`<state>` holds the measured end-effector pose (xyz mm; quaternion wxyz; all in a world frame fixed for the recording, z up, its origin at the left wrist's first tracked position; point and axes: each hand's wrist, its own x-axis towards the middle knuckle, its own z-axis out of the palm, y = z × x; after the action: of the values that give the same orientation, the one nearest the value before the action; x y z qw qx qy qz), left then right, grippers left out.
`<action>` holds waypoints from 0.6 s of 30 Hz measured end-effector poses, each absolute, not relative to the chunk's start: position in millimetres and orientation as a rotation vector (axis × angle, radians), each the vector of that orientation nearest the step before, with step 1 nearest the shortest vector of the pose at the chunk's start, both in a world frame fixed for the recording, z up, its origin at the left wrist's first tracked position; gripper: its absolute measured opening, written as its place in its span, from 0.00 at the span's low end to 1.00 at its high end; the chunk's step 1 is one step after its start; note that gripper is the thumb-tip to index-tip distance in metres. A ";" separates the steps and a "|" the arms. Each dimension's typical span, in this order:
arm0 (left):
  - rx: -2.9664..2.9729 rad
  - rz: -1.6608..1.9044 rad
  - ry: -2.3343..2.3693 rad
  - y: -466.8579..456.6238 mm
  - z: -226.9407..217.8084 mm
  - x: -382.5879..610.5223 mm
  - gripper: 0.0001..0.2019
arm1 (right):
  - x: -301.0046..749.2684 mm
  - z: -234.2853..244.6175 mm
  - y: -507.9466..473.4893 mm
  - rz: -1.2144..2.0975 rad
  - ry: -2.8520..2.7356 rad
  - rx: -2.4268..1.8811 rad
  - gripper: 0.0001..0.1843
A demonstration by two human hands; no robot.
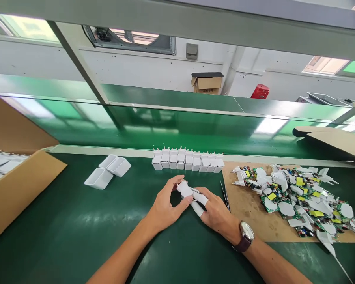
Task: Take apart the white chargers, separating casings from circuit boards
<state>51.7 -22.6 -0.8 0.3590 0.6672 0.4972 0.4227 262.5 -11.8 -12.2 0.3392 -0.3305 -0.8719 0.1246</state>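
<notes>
Both of my hands meet over the green mat near the table's middle. My left hand (165, 205) pinches a small white plastic charger part (184, 189) between thumb and fingers. My right hand (214, 213), with white finger cots on two fingertips and a wristwatch (246, 236) on the wrist, grips the same part from the right. Just behind my hands stands a row of several white charger housings (187, 161). A pile of green circuit boards with white covers (301, 197) lies on a cardboard sheet (254, 221) to the right.
Three empty white shells (108, 170) lie at the left. A cardboard box (14, 185) with white parts stands at the far left. Dark tweezers (225, 195) rest by the cardboard sheet. A green conveyor belt (177, 130) runs behind the table.
</notes>
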 end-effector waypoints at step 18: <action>1.483 1.074 1.150 -21.0 6.5 50.3 0.28 | 270.5 -2.7 -10.4 0.701 -2.152 -0.904 0.29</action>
<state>50.3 -21.0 6.5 0.4703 0.6051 0.4694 0.4385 270.5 -10.4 -2.7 0.3451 -0.3482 -0.8287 0.2699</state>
